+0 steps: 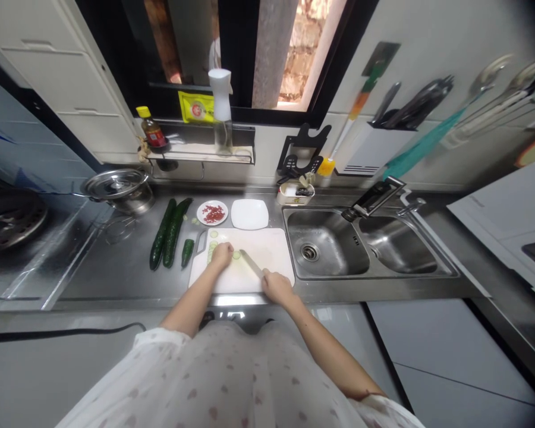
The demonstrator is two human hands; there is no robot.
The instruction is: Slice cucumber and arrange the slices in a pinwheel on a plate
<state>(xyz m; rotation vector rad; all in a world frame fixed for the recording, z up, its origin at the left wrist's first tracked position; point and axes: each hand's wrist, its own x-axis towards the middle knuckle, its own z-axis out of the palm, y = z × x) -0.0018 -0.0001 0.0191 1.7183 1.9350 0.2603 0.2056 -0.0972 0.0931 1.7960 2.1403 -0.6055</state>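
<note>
My right hand (pixel 277 288) is wrapped round the handle of a kitchen knife (pixel 251 264), whose blade slants up and left over the white cutting board (pixel 271 249). On the board, my left hand (pixel 223 255) has its fingers curled in; what they grip, if anything, is hidden. A pale green cucumber slice (pixel 236 255) lies just right of these fingers, close to the knife tip. More cucumber slices (pixel 214 234) rest along the board's left side, partly covered by my left hand. Left of the board is a short cut piece of cucumber (pixel 187 252).
Two whole cucumbers (pixel 173 233) lie farther left, before a lidded steel pot (pixel 131 191). Behind the board stand a plate of chopped red bits (pixel 213 213) and a white square plate (pixel 249 214). A double sink (pixel 325 276) adjoins on the right.
</note>
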